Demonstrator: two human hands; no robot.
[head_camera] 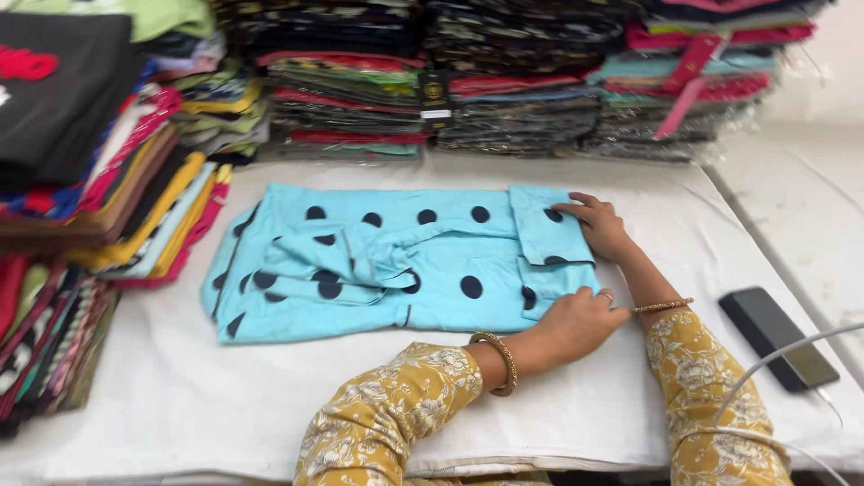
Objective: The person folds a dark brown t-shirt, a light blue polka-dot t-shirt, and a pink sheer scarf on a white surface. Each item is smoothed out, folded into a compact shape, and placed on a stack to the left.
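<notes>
A light blue garment with dark polka dots (396, 261) lies partly folded on a white cloth-covered table (225, 405). Its right end is folded over into a narrow flap. My left hand (576, 326), wearing a bangle, curls around the lower right edge of that flap. My right hand (598, 225) lies flat on the flap's upper right corner, fingers spread on the fabric. Both arms wear yellow floral sleeves.
Tall stacks of folded colourful clothes (90, 180) line the left side, and more stacks (504, 81) stand along the back. A dark phone (778, 337) with a white cable (765, 369) lies at the right near the table's edge.
</notes>
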